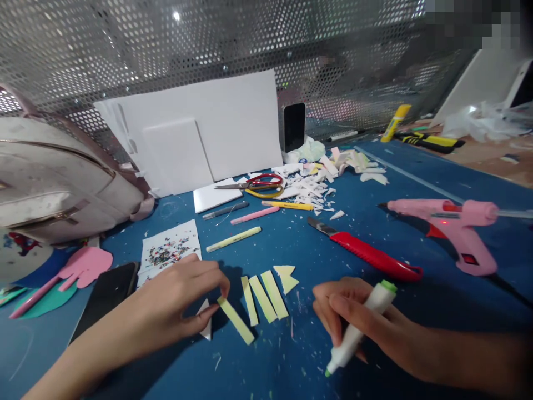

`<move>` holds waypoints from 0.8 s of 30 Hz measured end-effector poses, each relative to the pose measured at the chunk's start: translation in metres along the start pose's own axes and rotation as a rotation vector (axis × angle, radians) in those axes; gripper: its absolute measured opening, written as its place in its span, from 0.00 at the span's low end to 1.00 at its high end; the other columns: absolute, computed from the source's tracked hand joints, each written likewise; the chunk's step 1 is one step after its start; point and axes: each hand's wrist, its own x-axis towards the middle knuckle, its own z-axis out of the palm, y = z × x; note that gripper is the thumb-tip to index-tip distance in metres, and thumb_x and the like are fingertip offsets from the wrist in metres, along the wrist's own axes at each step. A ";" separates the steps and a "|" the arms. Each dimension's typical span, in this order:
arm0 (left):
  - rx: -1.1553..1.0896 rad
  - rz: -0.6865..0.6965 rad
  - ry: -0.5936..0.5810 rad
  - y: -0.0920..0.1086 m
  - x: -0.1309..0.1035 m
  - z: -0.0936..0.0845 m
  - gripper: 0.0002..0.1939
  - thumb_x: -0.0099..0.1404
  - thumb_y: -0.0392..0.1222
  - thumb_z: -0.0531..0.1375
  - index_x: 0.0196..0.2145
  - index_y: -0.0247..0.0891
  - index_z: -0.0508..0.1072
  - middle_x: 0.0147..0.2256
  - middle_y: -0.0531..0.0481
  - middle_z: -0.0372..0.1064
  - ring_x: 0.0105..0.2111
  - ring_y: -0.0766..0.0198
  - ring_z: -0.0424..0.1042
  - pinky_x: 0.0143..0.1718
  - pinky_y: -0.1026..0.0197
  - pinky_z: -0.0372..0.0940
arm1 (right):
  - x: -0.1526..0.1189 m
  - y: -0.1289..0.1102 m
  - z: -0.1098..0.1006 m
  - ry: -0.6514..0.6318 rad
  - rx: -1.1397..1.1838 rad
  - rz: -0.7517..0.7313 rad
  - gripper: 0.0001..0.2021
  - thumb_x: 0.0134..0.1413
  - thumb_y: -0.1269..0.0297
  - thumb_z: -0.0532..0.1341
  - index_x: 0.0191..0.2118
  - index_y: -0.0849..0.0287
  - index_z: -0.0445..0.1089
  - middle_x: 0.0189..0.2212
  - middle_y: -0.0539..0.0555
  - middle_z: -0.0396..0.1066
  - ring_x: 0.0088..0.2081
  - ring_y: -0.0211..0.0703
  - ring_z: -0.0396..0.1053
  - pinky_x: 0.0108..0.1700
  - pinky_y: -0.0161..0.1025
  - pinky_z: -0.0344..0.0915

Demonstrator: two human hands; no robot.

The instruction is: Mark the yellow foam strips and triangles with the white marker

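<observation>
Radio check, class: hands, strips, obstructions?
Left hand pinching pale-green strip. Right hand gripping white marker. Three loose strips between. Red cutter lies beyond.

A perforated metal panel (233, 44) stands behind the blue tabletop (283, 244).

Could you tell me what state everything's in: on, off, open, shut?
Marker: uncapped, in right hand.
Pale strip: pinched by left hand.
Glue gun: red light lit.
Red knife: blade out.
Scissors: look shut.
Upright phone: screen dark.
Flat phone: screen dark.
Pale yellow pen: looks capped.
</observation>
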 end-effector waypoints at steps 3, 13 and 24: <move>0.016 0.000 -0.003 -0.014 0.002 0.003 0.10 0.69 0.31 0.52 0.43 0.43 0.69 0.37 0.53 0.70 0.35 0.63 0.68 0.40 0.60 0.60 | 0.000 -0.005 0.001 0.001 -0.019 0.066 0.30 0.68 0.39 0.49 0.25 0.60 0.62 0.22 0.48 0.59 0.22 0.34 0.58 0.24 0.32 0.56; 0.008 0.015 0.010 -0.014 0.010 0.014 0.11 0.70 0.31 0.51 0.44 0.42 0.69 0.36 0.52 0.69 0.34 0.63 0.67 0.39 0.58 0.60 | -0.003 -0.004 0.000 0.015 -0.067 0.152 0.31 0.66 0.35 0.48 0.25 0.58 0.61 0.24 0.49 0.58 0.24 0.37 0.58 0.26 0.35 0.59; 0.166 -0.179 0.156 0.003 0.002 0.018 0.12 0.67 0.43 0.59 0.47 0.40 0.67 0.42 0.44 0.74 0.36 0.52 0.73 0.35 0.52 0.67 | -0.002 -0.004 0.001 0.031 -0.090 0.166 0.32 0.65 0.33 0.47 0.26 0.58 0.62 0.26 0.50 0.58 0.25 0.38 0.59 0.28 0.37 0.62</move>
